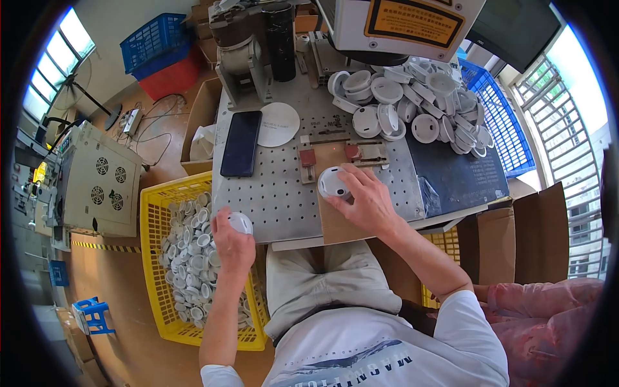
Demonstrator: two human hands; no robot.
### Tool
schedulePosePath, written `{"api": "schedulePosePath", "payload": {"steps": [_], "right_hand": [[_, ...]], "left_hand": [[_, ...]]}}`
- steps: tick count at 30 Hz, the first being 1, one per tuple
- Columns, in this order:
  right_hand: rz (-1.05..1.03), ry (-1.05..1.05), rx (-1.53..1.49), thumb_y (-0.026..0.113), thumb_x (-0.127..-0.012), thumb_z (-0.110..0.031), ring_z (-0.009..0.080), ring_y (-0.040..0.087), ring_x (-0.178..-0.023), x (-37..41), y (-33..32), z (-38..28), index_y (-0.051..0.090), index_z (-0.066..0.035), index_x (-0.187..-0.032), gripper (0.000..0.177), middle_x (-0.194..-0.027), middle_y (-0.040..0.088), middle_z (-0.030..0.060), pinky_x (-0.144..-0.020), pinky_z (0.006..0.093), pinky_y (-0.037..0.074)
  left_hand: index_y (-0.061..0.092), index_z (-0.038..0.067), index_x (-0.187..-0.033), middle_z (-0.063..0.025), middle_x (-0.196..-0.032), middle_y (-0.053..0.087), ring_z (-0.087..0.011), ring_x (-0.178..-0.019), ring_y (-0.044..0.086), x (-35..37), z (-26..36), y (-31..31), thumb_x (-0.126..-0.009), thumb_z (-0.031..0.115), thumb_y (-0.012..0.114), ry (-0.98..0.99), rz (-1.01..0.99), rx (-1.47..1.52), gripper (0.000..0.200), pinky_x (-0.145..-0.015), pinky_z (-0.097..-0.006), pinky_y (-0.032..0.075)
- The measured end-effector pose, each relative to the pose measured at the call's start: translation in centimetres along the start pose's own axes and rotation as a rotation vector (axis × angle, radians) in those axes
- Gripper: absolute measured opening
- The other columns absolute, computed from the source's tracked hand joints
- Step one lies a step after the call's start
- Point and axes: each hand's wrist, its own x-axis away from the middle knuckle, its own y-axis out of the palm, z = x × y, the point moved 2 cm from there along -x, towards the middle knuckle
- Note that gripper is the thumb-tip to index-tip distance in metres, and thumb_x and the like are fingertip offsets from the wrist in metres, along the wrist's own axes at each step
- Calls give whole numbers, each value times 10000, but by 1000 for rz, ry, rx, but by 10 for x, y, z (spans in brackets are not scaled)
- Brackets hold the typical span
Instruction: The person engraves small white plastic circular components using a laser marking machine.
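Observation:
My right hand (367, 203) is closed around a round white plastic cover (333, 182) with dark slots, just in front of the small fixture (335, 155) with red pads. Under that cover lies a strip of brown cardboard (345, 227). At the table's front left edge, my left hand (232, 242) grips another round white cover (240, 223). Below and left of it, a yellow basket (152, 271) holds many similar white pieces (190, 258). More white covers (422, 103) are heaped at the table's back right.
A black phone (242, 143) and a white disc (279, 124) lie on the perforated metal table (271, 193). A white machine head (412, 26) overhangs the back. Blue crates (155, 45) stand back left. A person in pink (548, 319) is at right.

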Motion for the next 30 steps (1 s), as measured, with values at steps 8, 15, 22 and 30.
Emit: {"api": "schedulePosePath", "payload": {"steps": [8,15,22,30], "right_hand": [[-56,116,-12,710,-859,-253,392,664,-759,-25,11,7,536,-2,-1097,387,-1226,575,160,-613,451,543],[-62,185,16,705,-861,-252,402,658,-739,-32,23,7,529,19,-1075,388,-1145,584,173,-615,463,546],[-83,185,69,712,-849,-236,395,675,-766,-43,19,17,544,24,-1122,412,-1252,578,175,-627,440,561],[-5,-746,-791,627,-784,-10,134,607,-569,-15,-111,-128,710,29,-1028,261,-893,692,189,-484,256,481]], "left_hand": [[626,-88,-623,-231,-1184,531,-412,-1095,515,-4,-30,-2,-573,-57,643,-38,106,-111,62,-931,-493,419],[622,-94,-618,-232,-1130,553,-410,-1067,533,-9,-25,-2,-553,-55,639,-12,125,-110,78,-928,-496,426],[629,-97,-599,-241,-1090,584,-415,-1073,541,-9,-24,-1,-562,-47,637,-65,122,-80,63,-946,-499,422],[636,-131,-687,-236,-1121,590,-418,-1059,553,-8,-23,0,-593,-51,603,-68,92,-143,127,-947,-488,431]]}}
